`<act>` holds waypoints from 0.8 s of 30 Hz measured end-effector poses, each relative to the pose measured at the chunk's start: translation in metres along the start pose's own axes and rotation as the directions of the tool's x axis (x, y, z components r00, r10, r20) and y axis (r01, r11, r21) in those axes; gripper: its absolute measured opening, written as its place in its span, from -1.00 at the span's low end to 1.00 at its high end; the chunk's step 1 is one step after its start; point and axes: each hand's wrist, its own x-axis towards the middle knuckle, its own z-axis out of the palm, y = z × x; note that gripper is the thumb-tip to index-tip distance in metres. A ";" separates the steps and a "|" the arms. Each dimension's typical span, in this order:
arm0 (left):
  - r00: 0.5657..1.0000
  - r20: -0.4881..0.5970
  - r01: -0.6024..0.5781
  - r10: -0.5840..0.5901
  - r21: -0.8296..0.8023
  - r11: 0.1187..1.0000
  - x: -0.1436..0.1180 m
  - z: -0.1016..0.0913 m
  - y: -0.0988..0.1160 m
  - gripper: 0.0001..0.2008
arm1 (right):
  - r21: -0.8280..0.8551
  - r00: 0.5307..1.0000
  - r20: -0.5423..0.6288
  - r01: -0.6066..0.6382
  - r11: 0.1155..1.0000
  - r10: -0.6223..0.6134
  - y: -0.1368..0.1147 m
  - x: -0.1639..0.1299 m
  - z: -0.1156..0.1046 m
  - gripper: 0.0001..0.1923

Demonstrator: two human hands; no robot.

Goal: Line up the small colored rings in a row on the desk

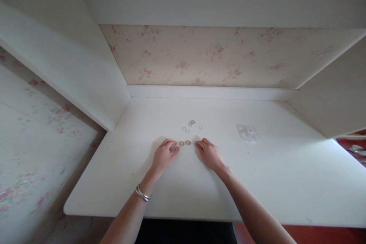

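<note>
We note left hand (163, 156) and right hand (208, 153) curled, fingertips on desk (271, 175), grasp unclear; coloured rings (185, 143) between, row parallel to front edge.

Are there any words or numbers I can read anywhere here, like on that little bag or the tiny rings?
No text can be read anywhere.
Clear plastic bag: no print can be made out; too small and blurred.
Small rings on the white desk: no markings visible.
Flowered wallpaper: only a flower pattern, no words.
</note>
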 end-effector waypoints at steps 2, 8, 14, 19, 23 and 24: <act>1.000 0.008 0.026 -0.027 0.094 0.995 -0.004 0.002 0.006 -0.79 | 0.010 1.000 -0.008 -0.009 1.000 0.009 -0.001 0.000 0.001 -0.69; 0.995 0.041 0.084 -0.096 0.234 0.969 0.001 0.007 0.019 -0.82 | 0.011 0.998 -0.022 -0.051 0.999 0.051 -0.005 -0.001 0.002 -0.67; 0.994 0.046 0.089 -0.104 0.256 0.963 0.007 0.009 0.023 -0.82 | -0.005 0.999 -0.003 -0.036 0.999 0.036 -0.007 -0.002 0.001 -0.66; 0.994 0.034 0.094 -0.106 0.264 0.960 0.008 0.009 0.023 -0.82 | -0.008 1.000 -0.009 -0.018 1.000 0.018 -0.006 -0.002 0.001 -0.68; 0.994 0.037 0.089 -0.102 0.253 0.963 0.007 0.009 0.022 -0.83 | -0.002 1.000 -0.027 0.003 1.000 -0.003 -0.004 -0.002 0.002 -0.69; 0.995 0.037 0.081 -0.094 0.252 0.964 0.007 0.009 0.022 -0.83 | 0.001 0.999 -0.033 0.004 1.000 -0.004 -0.004 -0.002 0.002 -0.69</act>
